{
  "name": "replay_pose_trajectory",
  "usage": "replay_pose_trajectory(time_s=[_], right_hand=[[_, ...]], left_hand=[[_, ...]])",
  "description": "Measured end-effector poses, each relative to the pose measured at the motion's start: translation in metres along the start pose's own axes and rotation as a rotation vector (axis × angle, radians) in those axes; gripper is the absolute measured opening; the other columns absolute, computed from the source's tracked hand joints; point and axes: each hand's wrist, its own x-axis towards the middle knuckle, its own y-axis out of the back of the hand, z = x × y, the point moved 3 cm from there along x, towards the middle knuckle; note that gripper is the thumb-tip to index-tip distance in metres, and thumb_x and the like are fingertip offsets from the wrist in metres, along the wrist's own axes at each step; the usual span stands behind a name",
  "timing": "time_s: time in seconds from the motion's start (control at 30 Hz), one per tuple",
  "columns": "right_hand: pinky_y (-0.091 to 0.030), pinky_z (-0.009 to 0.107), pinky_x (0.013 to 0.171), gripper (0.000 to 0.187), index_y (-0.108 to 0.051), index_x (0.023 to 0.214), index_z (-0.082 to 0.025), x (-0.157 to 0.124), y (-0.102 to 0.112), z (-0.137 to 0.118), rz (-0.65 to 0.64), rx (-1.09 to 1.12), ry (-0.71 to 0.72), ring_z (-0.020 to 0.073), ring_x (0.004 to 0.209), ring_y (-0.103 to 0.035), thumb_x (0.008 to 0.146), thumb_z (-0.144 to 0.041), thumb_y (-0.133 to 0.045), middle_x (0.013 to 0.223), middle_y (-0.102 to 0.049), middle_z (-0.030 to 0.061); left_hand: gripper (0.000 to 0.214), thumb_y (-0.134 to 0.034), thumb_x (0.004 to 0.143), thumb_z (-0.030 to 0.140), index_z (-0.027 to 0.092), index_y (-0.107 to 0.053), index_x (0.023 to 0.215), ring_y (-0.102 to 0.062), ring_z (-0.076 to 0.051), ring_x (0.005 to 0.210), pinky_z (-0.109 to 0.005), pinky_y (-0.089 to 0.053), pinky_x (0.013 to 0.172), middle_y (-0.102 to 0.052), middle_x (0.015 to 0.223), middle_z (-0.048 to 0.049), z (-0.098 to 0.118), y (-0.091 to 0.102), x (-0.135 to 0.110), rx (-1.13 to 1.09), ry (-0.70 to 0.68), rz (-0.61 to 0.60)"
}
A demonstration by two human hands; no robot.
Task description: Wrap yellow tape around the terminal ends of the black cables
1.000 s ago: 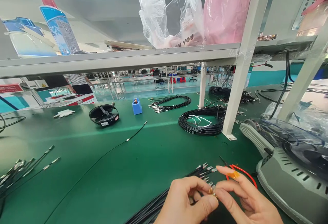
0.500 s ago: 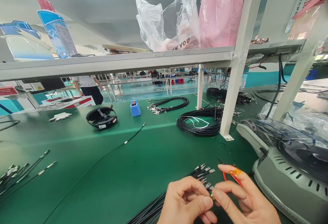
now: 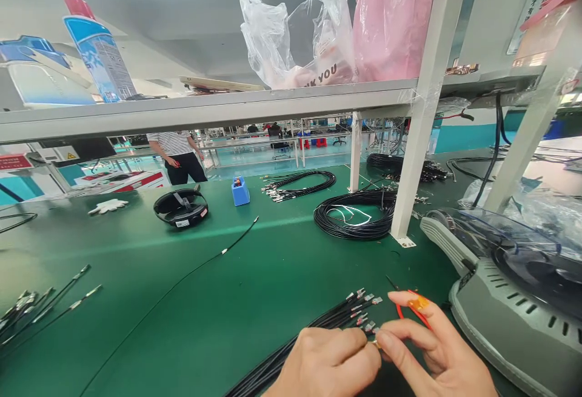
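Note:
A bundle of black wires with metal terminals point(image 3: 345, 312) lies on the green mat at the lower middle. My left hand point(image 3: 330, 363) and my right hand point(image 3: 430, 354) meet at the bundle's tip, both pinching one small terminal end point(image 3: 373, 342) between thumb and fingers. A piece of yellow tape point(image 3: 417, 303) sticks to my right forefinger, which points away from the pinch. A red-handled tool point(image 3: 411, 315) lies on the mat just behind my right hand, partly hidden.
A grey tape dispenser machine point(image 3: 509, 300) stands at the right. Coils of black wire point(image 3: 357, 215) lie by a white shelf post point(image 3: 416, 118). A single long wire point(image 3: 200, 270), a black round case point(image 3: 180, 208), a blue box point(image 3: 240, 191) and more wires point(image 3: 40, 306) lie leftwards. A person stands behind.
My left hand has turned over and closed more onto the terminal, hiding its fingers. The person in the background has walked to the right. The view has barely shifted.

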Motion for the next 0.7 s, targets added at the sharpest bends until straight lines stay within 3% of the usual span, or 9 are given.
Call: replay_pose_trajectory(time_s=[0.1, 0.2, 0.3, 0.4, 0.5, 0.6, 0.7], right_hand=[[-0.05, 0.009, 0.075, 0.047, -0.04, 0.125, -0.023, 0.002, 0.0, 0.003, -0.094, -0.028, 0.01, 0.0109, 0.082, -0.069, 0.089, -0.048, -0.058, 0.082, -0.072, -0.0025], [-0.051, 0.01, 0.073, 0.046, -0.039, 0.127, -0.022, 0.004, 0.001, 0.002, -0.106, -0.016, 0.027, 0.0102, 0.076, -0.069, 0.091, -0.047, -0.055, 0.079, -0.071, -0.0032], [-0.05, 0.01, 0.074, 0.046, -0.039, 0.127, -0.023, 0.004, 0.0, -0.002, -0.105, 0.008, 0.014, 0.0098, 0.073, -0.068, 0.09, -0.047, -0.056, 0.079, -0.071, -0.004], [-0.049, 0.012, 0.079, 0.048, -0.042, 0.125, -0.023, 0.002, -0.002, -0.005, -0.094, 0.022, -0.01, 0.0107, 0.078, -0.069, 0.088, -0.049, -0.058, 0.08, -0.072, -0.0043], [-0.046, 0.013, 0.083, 0.049, -0.042, 0.126, -0.024, 0.002, -0.001, -0.006, -0.065, 0.004, -0.052, 0.0103, 0.077, -0.067, 0.088, -0.051, -0.056, 0.078, -0.07, -0.0056], [-0.046, 0.016, 0.083, 0.053, -0.038, 0.13, -0.021, 0.004, -0.001, -0.004, -0.181, -0.023, -0.072, 0.0116, 0.076, -0.066, 0.09, -0.051, -0.054, 0.076, -0.07, -0.0049], [-0.049, 0.018, 0.077, 0.054, -0.036, 0.133, -0.019, 0.008, 0.0, -0.005, -0.255, -0.013, -0.086, 0.0134, 0.074, -0.065, 0.091, -0.049, -0.053, 0.074, -0.069, -0.0037]], left_hand=[[0.041, -0.028, 0.107, 0.027, 0.017, -0.058, 0.08, -0.045, -0.014, 0.049, -0.027, -0.029, 0.046, -0.058, 0.066, -0.0032, 0.002, 0.001, -0.002, -0.033, 0.025, 0.025], [0.036, -0.038, 0.103, 0.033, 0.02, -0.051, 0.073, -0.049, -0.015, 0.055, -0.026, -0.035, 0.053, -0.056, 0.066, -0.0008, -0.006, 0.005, -0.003, -0.239, 0.352, 0.081], [0.031, -0.042, 0.1, 0.04, 0.02, -0.057, 0.083, -0.051, -0.016, 0.063, -0.024, -0.037, 0.059, -0.058, 0.074, -0.0012, -0.011, 0.004, -0.002, -0.461, 0.615, 0.033], [0.023, -0.055, 0.092, 0.038, 0.018, -0.064, 0.088, -0.051, -0.016, 0.062, -0.023, -0.036, 0.056, -0.06, 0.074, -0.0008, -0.008, 0.0, 0.002, -0.595, 0.658, -0.017], [0.02, -0.061, 0.084, 0.033, 0.018, -0.065, 0.073, -0.046, -0.015, 0.059, -0.024, -0.033, 0.056, -0.057, 0.064, 0.0011, -0.007, -0.002, 0.004, -0.56, 0.782, 0.002], [0.019, -0.06, 0.079, 0.031, 0.017, -0.062, 0.068, -0.043, -0.015, 0.058, -0.024, -0.031, 0.054, -0.055, 0.062, 0.0013, -0.007, -0.002, 0.004, -0.574, 0.869, -0.015], [0.017, -0.055, 0.079, 0.031, 0.017, -0.057, 0.07, -0.045, -0.015, 0.06, -0.024, -0.032, 0.055, -0.055, 0.066, 0.0004, -0.008, -0.003, 0.005, -0.61, 0.84, -0.04]])
